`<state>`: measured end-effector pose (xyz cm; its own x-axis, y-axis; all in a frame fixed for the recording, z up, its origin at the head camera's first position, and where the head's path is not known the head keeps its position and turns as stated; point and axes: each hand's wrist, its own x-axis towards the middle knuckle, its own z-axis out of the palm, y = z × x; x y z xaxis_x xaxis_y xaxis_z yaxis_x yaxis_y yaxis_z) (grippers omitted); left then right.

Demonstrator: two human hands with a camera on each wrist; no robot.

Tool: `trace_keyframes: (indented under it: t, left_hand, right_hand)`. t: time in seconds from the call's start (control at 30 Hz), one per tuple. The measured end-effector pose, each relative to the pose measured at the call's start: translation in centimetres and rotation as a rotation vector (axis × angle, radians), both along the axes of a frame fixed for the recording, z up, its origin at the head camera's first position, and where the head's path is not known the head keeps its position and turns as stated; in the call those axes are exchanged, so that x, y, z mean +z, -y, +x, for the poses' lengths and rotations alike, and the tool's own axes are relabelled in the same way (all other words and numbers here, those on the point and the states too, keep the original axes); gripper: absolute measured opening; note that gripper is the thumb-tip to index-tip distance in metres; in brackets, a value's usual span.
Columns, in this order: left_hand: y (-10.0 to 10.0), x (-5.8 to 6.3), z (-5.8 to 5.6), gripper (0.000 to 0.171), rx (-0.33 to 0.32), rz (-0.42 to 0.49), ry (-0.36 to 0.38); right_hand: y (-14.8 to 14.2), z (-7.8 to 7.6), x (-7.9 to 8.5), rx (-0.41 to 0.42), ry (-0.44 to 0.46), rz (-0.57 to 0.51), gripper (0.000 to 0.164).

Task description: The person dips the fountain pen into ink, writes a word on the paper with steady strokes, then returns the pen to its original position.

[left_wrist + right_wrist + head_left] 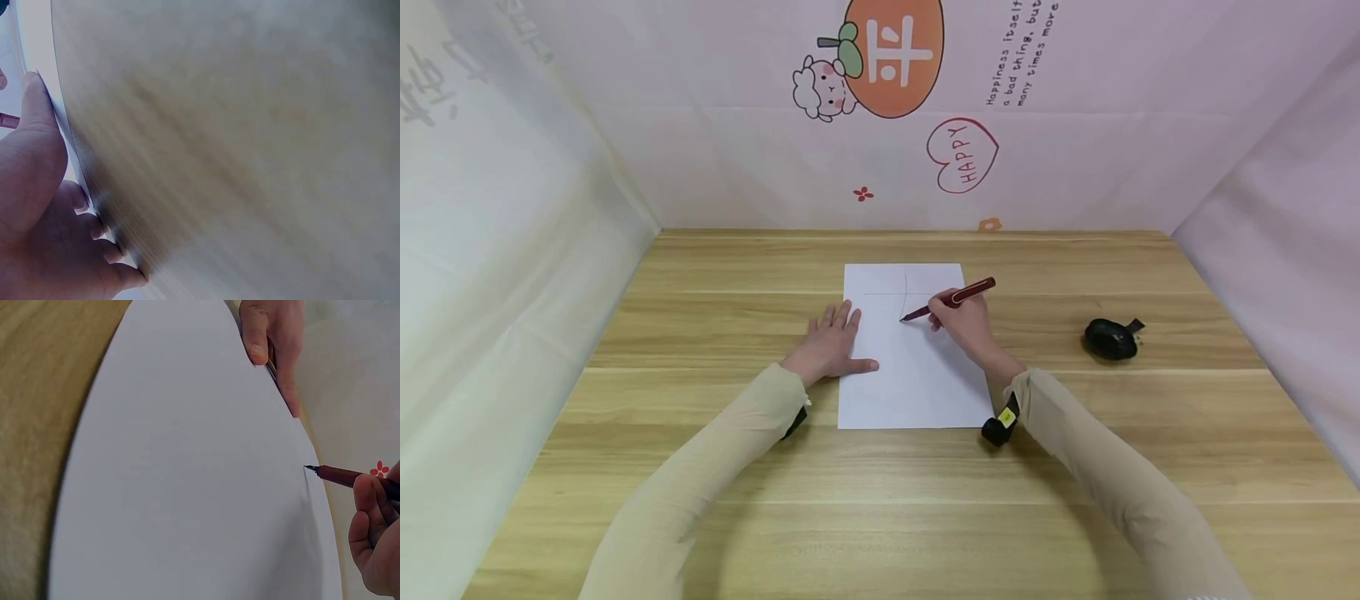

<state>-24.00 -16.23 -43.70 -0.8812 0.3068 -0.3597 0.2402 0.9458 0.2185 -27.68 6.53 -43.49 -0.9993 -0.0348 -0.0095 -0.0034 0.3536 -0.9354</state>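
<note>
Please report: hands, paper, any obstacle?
Right hand grips pen, tip on paper. Left hand lies across paper's left edge. Black object apart, not obstructing.

Pale cloth walls stand on 3 sides of a light wood-grain tabletop (865, 533): a back wall (715, 167), a left wall (512, 275) with faint lettering, and a right wall (1285, 192). The back carries a large orange fruit print (917, 87), a white cartoon animal (807, 93), English lettering (1021, 58), 1 red heart outline (962, 187) and 2 small flowers (863, 194). Soft light leaves a sheen on the wood.
</note>
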Motion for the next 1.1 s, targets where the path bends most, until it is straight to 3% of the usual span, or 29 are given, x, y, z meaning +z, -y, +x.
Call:
trace_keyframes:
  t: [1.1]
  left_hand:
    - [0.1, 0.1, 0.1, 0.101, -0.005, -0.004, -0.017]
  right_hand:
    - [0.0, 1.3, -0.1, 0.024, 0.002, -0.013, 0.019]
